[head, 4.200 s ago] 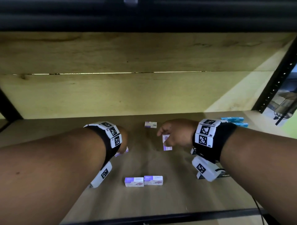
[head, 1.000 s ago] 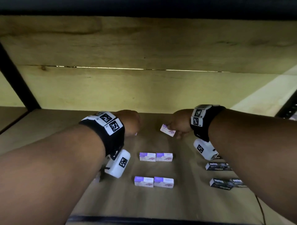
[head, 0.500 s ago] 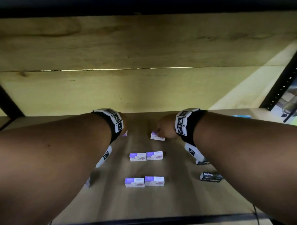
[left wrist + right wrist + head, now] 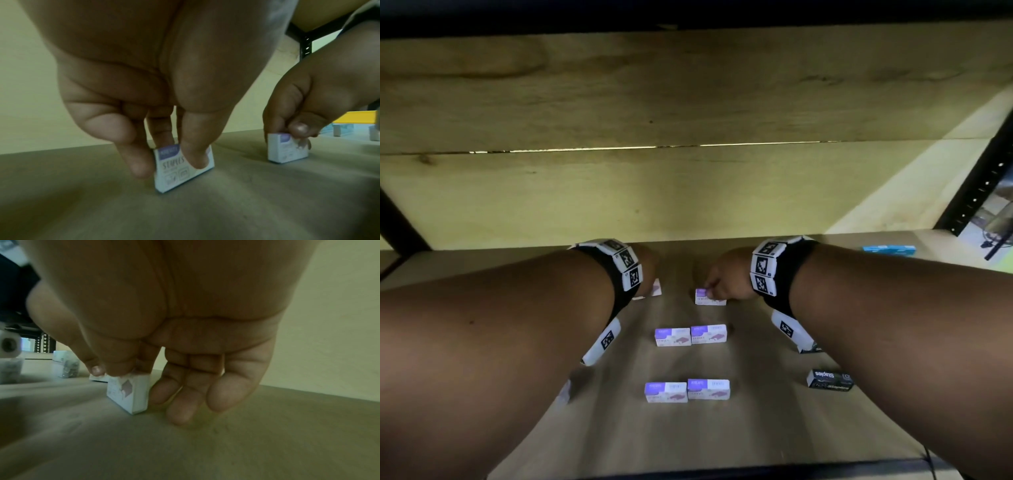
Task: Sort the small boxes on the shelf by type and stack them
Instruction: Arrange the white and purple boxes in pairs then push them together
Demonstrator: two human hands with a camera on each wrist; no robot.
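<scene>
Left hand: your left hand (image 4: 144, 91) pinches a purple-white staples box (image 4: 183, 168) between thumb and fingers, its lower edge on the shelf board (image 4: 756, 428).
Right hand: your right hand (image 4: 726, 279) clamps a second purple-white box (image 4: 709, 297) that stands on the board.
Sorted boxes: two pairs (image 4: 690, 335) (image 4: 686, 390) stand side by side, touching, nearer to you.
Others: a black box (image 4: 829, 379) at your right, a blue box (image 4: 888, 250) far right.

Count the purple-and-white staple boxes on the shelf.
6: near pair; middle pair; one in the left hand; one in the right hand. The arms may hide others.
</scene>
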